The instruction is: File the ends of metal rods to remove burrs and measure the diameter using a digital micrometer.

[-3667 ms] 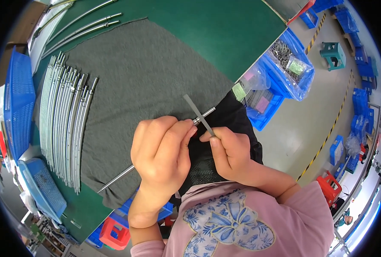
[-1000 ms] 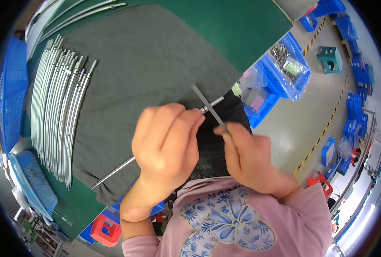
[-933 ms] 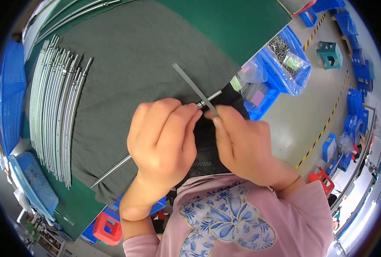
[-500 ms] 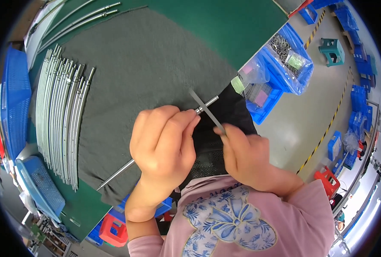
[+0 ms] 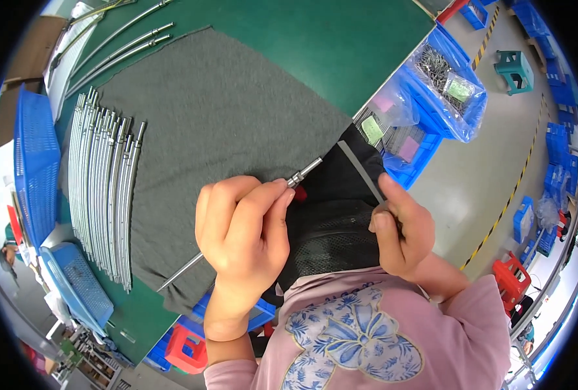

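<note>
My left hand (image 5: pixel 242 227) pinches a thin silver metal rod (image 5: pixel 180 272) near its collared upper end. The rod slants from the lower left of the cloth up to a bare tip right of my fingers; its middle is hidden by the hand. My right hand (image 5: pixel 402 227) grips a narrow flat grey file (image 5: pixel 359 168), which points up and to the left, apart from the rod. Beneath the left hand lies a dark grey cloth (image 5: pixel 224 97). To its left, a row of similar metal rods (image 5: pixel 107 195) rests side by side on the cloth.
The table top is green (image 5: pixel 315 39), with a few longer rods (image 5: pixel 129 45) at the far left. Blue baskets (image 5: pixel 35 162) stand along the left edge. At right, a blue bin (image 5: pixel 474 117) holds small metal parts. Stools, one teal (image 5: pixel 515 73) and one red (image 5: pixel 511 279), stand on the floor.
The file has come off the rod and moved right with my right hand. My left hand still holds the rod, its tip slightly lower. The whole view has shifted a little.
</note>
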The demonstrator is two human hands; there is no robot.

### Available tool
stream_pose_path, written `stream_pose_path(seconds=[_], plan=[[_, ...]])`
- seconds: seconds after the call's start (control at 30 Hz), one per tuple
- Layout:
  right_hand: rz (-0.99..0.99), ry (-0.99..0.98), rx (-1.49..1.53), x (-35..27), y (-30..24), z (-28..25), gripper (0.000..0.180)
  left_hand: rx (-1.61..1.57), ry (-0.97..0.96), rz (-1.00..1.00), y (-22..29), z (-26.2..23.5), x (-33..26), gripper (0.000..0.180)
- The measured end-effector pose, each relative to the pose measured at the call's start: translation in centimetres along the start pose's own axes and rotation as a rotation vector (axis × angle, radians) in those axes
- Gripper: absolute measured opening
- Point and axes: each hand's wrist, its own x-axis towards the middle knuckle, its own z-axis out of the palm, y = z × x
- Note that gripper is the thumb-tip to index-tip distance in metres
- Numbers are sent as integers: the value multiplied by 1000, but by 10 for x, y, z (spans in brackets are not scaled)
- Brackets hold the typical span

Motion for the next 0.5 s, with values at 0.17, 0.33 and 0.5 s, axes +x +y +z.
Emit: stream_pose_path(seconds=[0.17,0.33,0.5], plan=[[83,76,147,3,-2,8,31,2,-8,-6,2,0,1,20],[-71,119,170,3,6,16,26,33,42,43,2,3,-3,22],[10,74,163,3,7,13,25,144,24,123,2,0,-4,25]])
